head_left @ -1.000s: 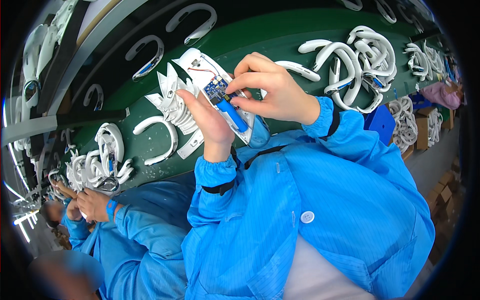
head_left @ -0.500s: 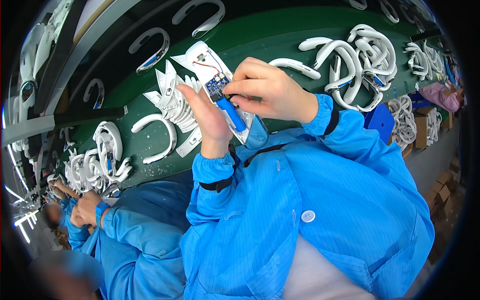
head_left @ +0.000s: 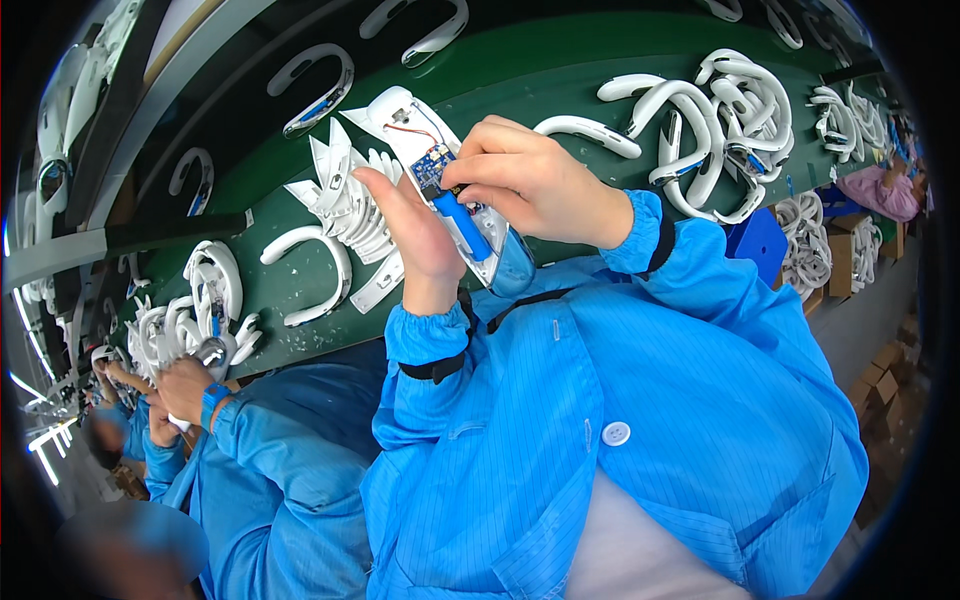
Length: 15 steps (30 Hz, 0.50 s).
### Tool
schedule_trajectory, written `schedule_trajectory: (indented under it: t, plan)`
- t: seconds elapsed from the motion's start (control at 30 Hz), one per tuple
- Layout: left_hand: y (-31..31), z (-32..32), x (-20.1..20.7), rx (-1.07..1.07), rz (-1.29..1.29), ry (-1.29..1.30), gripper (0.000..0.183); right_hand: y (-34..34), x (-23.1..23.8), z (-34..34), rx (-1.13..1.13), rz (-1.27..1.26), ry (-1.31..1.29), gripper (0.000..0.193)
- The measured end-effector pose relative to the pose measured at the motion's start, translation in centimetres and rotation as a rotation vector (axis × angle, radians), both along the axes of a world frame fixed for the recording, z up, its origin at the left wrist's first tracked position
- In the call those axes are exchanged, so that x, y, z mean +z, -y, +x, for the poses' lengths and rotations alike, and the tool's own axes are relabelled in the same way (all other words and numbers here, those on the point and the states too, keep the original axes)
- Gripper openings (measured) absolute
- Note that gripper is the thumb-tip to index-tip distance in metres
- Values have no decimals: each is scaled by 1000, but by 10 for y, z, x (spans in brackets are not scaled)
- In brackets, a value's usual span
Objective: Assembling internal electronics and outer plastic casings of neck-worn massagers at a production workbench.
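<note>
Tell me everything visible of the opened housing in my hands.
The housing is long, white, seemingly plastic, held open upward above the bench, far end slanting left. Inside are a blue board, red wire and blue cylinder; the near end looks glossy, bluish. Your left hand supports it; your right hand reaches in beside the board.

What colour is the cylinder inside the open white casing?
Bright blue: the slim cylinder, best seen in the head view.

My jacket is bright blue with thin dark pinstripes, a white button and black cuff bands. I hold a white shell with a blue circuit board, a vivid blue cylinder and a red wire. My bench is green, the bin deep blue.
</note>
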<state>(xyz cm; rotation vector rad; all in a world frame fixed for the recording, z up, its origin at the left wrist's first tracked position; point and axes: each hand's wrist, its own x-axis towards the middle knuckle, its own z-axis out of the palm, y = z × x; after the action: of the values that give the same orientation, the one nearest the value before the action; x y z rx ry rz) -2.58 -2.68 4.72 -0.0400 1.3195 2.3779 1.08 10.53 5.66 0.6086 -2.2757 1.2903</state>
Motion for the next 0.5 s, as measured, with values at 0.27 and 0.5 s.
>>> schedule_trajectory:
  t: [0.27,0.5]
  plan:
    - [6,-3,-8,-113,88,-25,78,-2,5,6,13,-128,169,28]
    - [6,-2,-5,-186,113,-18,80,-6,-1,5,32,-150,164,33]
